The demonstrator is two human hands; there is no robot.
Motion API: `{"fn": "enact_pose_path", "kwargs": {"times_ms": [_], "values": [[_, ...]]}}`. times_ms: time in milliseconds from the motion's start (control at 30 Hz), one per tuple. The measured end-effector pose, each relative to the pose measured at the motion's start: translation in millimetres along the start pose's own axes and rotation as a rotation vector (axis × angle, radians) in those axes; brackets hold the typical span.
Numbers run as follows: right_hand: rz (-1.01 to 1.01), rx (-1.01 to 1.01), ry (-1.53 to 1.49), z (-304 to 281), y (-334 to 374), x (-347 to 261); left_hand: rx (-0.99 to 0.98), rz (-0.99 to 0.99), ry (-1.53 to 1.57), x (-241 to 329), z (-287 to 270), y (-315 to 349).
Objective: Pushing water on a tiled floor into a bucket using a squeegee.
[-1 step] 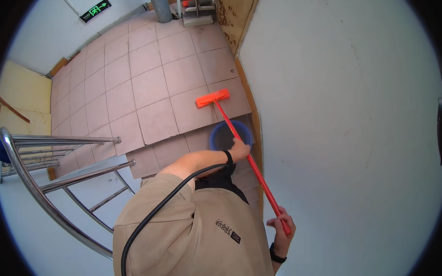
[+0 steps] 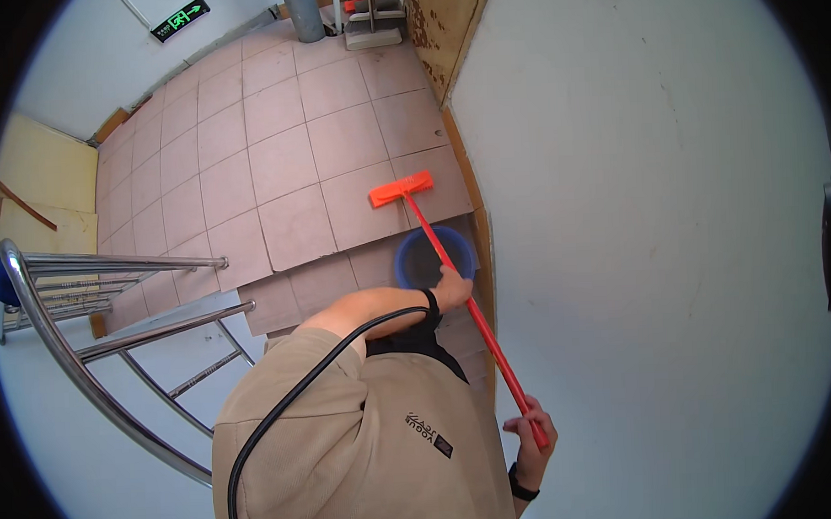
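Note:
A long-handled floor brush [image 2: 492, 341] with a red pole and an orange head slants across the view. Its head rests on the pink tiled floor [image 2: 289, 172], near the edge of the step. My left hand [image 2: 452, 291] is wrapped around the middle of the pole. At the pole's near end, close to the right wall, my right hand [image 2: 536, 424] is closed around it with the fingers curled. Beneath the pole, on the lower step, stands a blue basin [image 2: 405, 261], partly covered by the pole and my left hand; its inside looks dark.
A metal railing [image 2: 47, 332] curves along the left. The white wall [image 2: 644, 251] runs close on the right, with a worn door [image 2: 439, 25] beyond it. A grey pipe [image 2: 304, 16] and a dustpan [image 2: 373, 39] stand at the far end. A black cable [image 2: 283, 406] lies along my left arm.
The brush has shifted very slightly back toward me, and both hands have moved with it. Their grip is the same.

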State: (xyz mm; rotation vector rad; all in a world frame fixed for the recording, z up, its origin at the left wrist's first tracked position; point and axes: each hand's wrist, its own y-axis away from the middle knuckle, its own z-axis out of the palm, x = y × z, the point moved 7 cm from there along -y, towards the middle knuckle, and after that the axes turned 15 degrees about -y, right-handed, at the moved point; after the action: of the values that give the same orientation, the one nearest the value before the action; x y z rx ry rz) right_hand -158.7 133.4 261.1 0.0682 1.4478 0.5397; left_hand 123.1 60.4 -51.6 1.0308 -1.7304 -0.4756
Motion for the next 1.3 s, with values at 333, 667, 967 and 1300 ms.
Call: {"fn": "enact_pose_path", "kwargs": {"times_ms": [333, 667, 967, 1300], "values": [[0.0, 0.063, 0.092, -15.0, 38.6, -62.0, -0.331, -0.144, 0.183, -0.3, 40.1, 76.8], [-0.019, 0.051, 0.072, 26.6, -9.5, -48.4, -0.174, -0.057, 0.051, 23.0, -25.0, 24.7], [-0.051, -0.051, -0.029, 51.6, -46.3, -7.6, -0.118, -0.001, 0.076, 18.9, -60.7, -43.1], [-0.064, -0.167, -0.053, 79.0, -60.7, 0.2, -0.069, 0.027, 0.159, -1.7, -75.3, -91.8]]}}
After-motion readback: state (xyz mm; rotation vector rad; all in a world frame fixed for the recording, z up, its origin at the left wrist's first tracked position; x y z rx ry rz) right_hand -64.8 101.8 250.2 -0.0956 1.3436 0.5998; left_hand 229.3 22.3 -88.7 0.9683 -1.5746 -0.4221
